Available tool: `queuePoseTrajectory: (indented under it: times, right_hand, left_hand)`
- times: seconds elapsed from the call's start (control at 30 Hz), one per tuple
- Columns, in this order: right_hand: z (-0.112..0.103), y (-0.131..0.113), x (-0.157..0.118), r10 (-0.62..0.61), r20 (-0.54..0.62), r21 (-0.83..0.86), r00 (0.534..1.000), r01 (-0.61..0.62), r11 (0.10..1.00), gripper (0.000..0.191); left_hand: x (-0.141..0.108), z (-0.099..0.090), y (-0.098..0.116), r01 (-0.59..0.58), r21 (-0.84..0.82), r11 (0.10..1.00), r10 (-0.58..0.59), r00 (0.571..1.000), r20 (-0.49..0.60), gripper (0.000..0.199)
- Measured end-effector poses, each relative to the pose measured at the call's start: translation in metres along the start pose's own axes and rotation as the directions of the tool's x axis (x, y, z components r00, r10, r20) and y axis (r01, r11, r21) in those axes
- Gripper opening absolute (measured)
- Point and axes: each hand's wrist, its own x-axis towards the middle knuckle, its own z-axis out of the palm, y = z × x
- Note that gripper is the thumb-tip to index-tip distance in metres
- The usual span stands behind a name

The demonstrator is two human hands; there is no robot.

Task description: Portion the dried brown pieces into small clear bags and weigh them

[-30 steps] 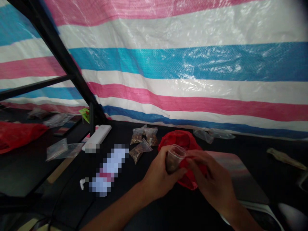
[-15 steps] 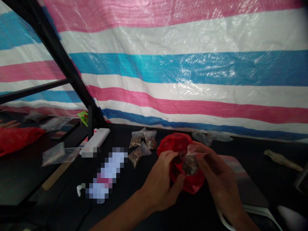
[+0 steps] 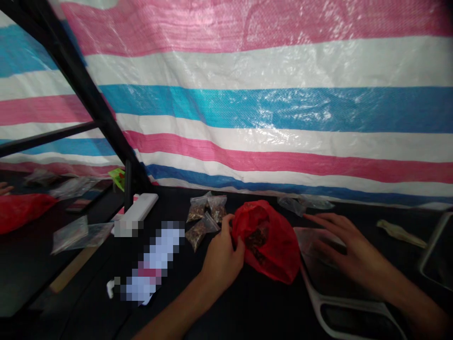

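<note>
An opened red plastic bag (image 3: 279,241) with dark brown bits inside stands on the black table. My left hand (image 3: 224,252) pinches its left rim. Over the flat plate of a scale (image 3: 329,269), my right hand (image 3: 345,241) has its fingers spread. A clear bag (image 3: 323,241) seems to lie on the plate under those fingers, though it is dim and blurred. Left of the red bag are several small zip bags with brown contents, one of them (image 3: 196,233) lying nearest to me.
A white box (image 3: 138,210) and a pixelated object (image 3: 155,262) lie at the left. Empty clear bags (image 3: 83,233) are further left, near another red bag (image 3: 24,212) and a person's fingers. Behind is a striped sheet (image 3: 247,108).
My right hand has moved right from the red bag to above the scale, and its fingers have spread. The red bag's mouth now shows more widely.
</note>
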Motion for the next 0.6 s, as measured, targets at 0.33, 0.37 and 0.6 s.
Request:
queuePoseTrajectory:
  times: [0.33, 0.37, 0.6]
  right_hand:
    - [0.024, -0.096, 0.007, -0.252, 0.185, -0.043, 0.950, 0.264, 0.964, 0.037]
    - [0.027, -0.099, 0.007, -0.257, 0.195, -0.043, 0.947, 0.270, 0.962, 0.033]
    - [0.006, -0.057, 0.004, -0.127, -0.009, -0.068, 0.992, 0.126, 0.990, 0.033]
  left_hand:
    - [0.009, -0.009, 0.020, 0.197, -0.734, 0.650, -0.236, 0.970, 0.051, 0.029]
    - [0.010, -0.011, 0.018, 0.200, -0.721, 0.663, -0.260, 0.965, 0.029, 0.027]
    - [0.008, -0.013, 0.010, -0.101, 0.041, 0.994, 0.109, 0.918, -0.381, 0.025]
